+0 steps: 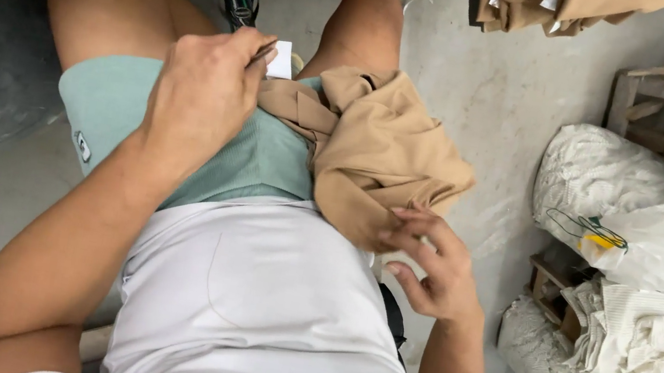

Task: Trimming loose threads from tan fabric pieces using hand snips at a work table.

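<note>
White shirt (pixel 259 308) fills the near view, green shorts (pixel 257 157) past it. Tan garment (pixel 381 154) bunched on my right thigh, long axis running left hand to right hand. Left hand (pixel 200 95) pinching a thin dark tool (pixel 262 53) at the garment's left end. Right hand (pixel 435 265) half-open, fingertips touching the near right edge. White tag (pixel 282 60) just beyond the tool.

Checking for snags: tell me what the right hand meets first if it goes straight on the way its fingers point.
Likely the tan cloth: the right hand points up-left at its lower edge, fingertips seemingly touching it already.
</note>
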